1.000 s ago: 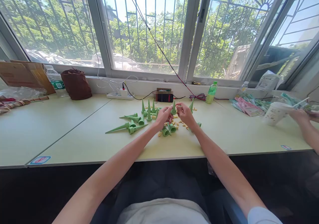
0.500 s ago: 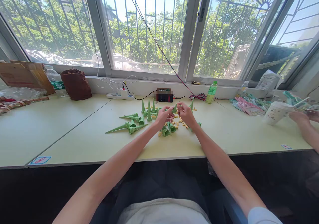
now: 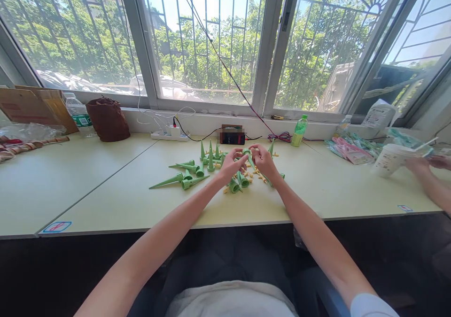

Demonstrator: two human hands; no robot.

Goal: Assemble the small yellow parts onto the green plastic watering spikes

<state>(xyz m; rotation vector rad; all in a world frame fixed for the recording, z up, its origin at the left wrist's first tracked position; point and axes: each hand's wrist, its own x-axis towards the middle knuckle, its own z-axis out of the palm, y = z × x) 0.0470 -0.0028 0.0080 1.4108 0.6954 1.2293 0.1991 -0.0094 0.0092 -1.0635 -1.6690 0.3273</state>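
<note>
Between my hands is a green plastic plant watering spike (image 3: 250,159), its wide end up and its pointed end slanting down to the right. My left hand (image 3: 231,165) closes on it from the left, thumb against its side. My right hand (image 3: 264,161) has its fingers closed at the spike's right side; any small part in them is hidden. Below my hands lie small yellow valve pieces (image 3: 261,177) and green spikes with open ends facing me (image 3: 243,181). Left of my hands, several green spikes stand upright (image 3: 210,159) and others lie on their sides (image 3: 167,181).
On the pale table (image 3: 116,199), a phone (image 3: 232,137) leans at the back beside a power strip (image 3: 169,135). A green bottle (image 3: 299,131) stands right. Farther right are bagged items (image 3: 352,150), a white cup (image 3: 392,159) and another person's hand (image 3: 419,166). A brown bag (image 3: 107,119) sits left.
The spike between my hands has turned over: its tip pointed up before and now slants down. My hands have barely shifted. The other person's hand at right moved slightly left.
</note>
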